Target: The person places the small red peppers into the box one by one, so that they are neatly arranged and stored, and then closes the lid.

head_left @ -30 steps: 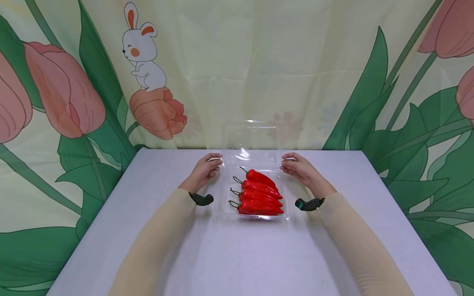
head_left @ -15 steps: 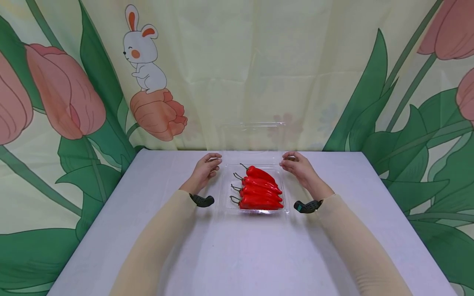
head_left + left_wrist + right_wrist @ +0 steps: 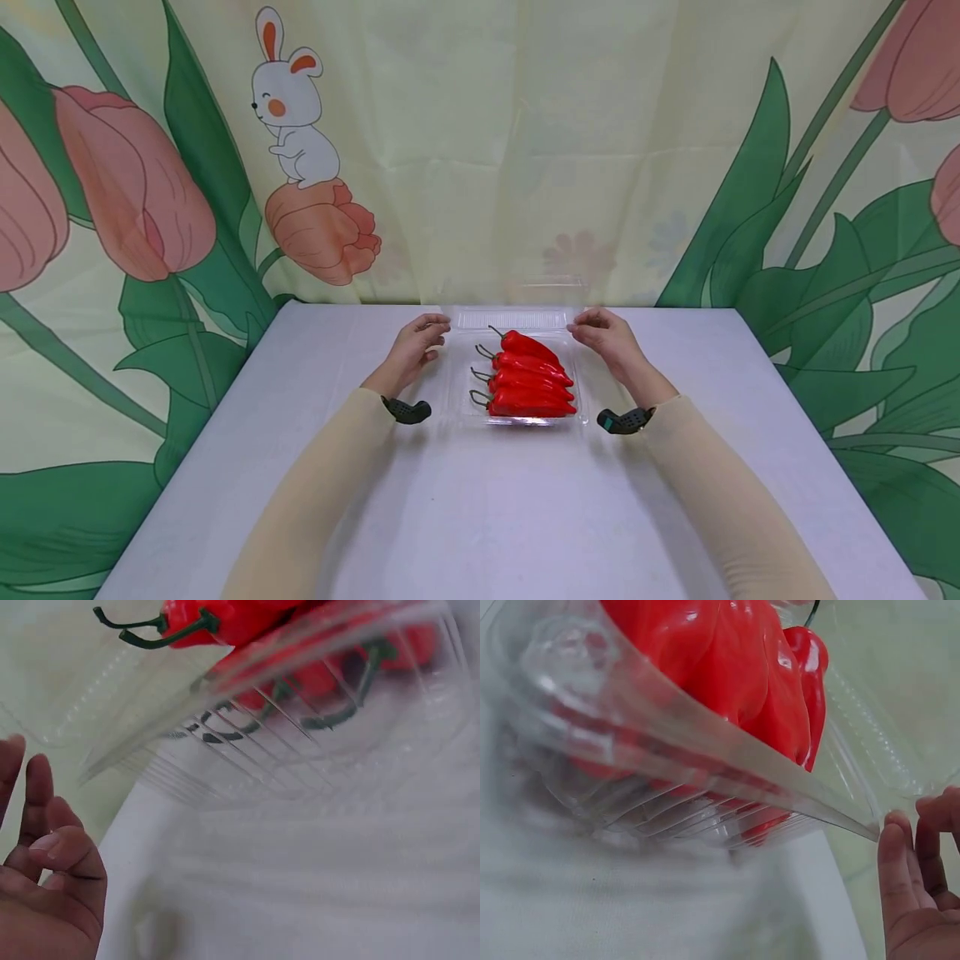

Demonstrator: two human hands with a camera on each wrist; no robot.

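Note:
Several red peppers [image 3: 529,404] with green stems lie side by side in a clear plastic clamshell box [image 3: 480,427]. Its clear lid [image 3: 551,285] stands raised at the back, leaning. At the box's back left corner is my left hand [image 3: 412,350], fingers loosely bent. In the left wrist view, the left fingertips [image 3: 41,769] lie close to the lid, nothing between them. My right hand [image 3: 613,342] is at the back right corner. The right fingertips [image 3: 891,825] meet the box's rear rim in the right wrist view, fingers fairly straight.
A white cloth covers the table [image 3: 480,517], and its back edge runs just behind the box. Behind hangs a curtain [image 3: 465,150] printed with tulips and a rabbit. A black wrist camera [image 3: 624,421] is strapped on each wrist.
The lid's upper edge has come lower and looks wider. The box with the peppers has shifted slightly away from me. Both hands have stayed nearly in place.

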